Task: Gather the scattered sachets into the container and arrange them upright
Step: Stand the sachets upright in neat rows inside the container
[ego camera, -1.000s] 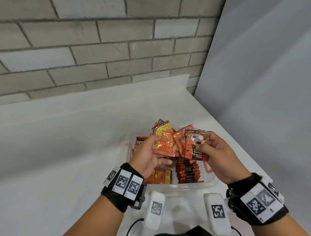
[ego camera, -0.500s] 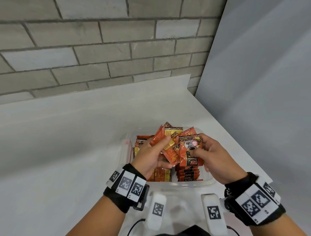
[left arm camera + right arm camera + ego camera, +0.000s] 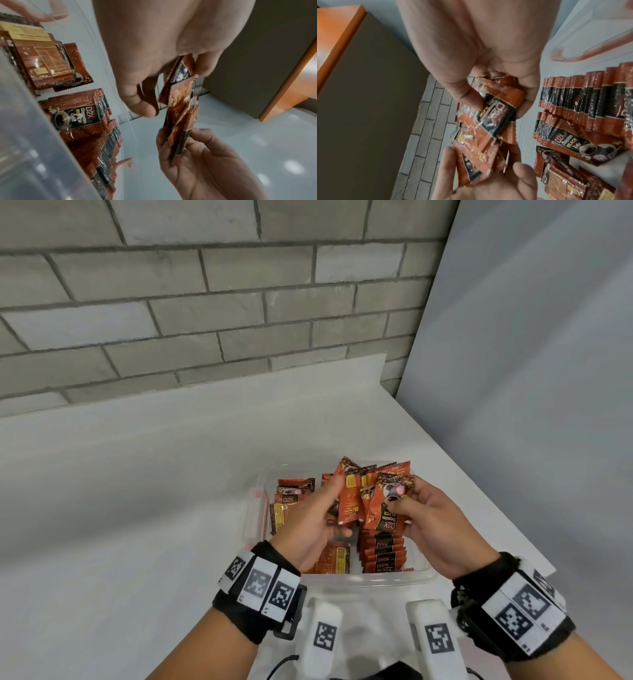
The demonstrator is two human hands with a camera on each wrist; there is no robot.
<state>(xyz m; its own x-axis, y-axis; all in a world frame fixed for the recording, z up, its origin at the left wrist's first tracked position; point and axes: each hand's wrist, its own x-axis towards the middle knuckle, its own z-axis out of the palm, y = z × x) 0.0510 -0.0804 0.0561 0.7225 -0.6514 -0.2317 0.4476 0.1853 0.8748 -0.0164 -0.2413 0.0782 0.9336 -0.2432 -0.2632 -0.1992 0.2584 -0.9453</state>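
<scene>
On the left, some sachets [image 3: 291, 501] are standing and leaning against the far left wall of the clear container [image 3: 376, 580], and one is lying flat on the floor near the front.

Next comes the left hand [image 3: 308, 525]. Its fingers are curling round one side of a messy bunch of sachets [image 3: 373, 498], with the thumb pressing on the front. The person is holding this bunch up in the air, right over the middle of the box.

The bunch is sitting lower now than it was a second ago. Then it was up above the rim and spreading out like a fan. Now the packets are bunching closer together and coming down toward the box. That looks like the person is squaring them up so they can go in standing.

To the right, the right hand [image 3: 435, 525] is pinching the other side of the bunch, with the thumb on a packet that shows a coffee cup. In the right wrist view the fingers [image 3: 527, 102] are wrapping behind the packets.

Under the right hand, a neat row of sachets [image 3: 382, 556] is already standing up at the front right of the box.

No loose sachets are showing on the white table [image 3: 137, 508], so the gathering looks nearly done. What is left is probably sliding this bunch in upright and fixing the leaning ones.
</scene>
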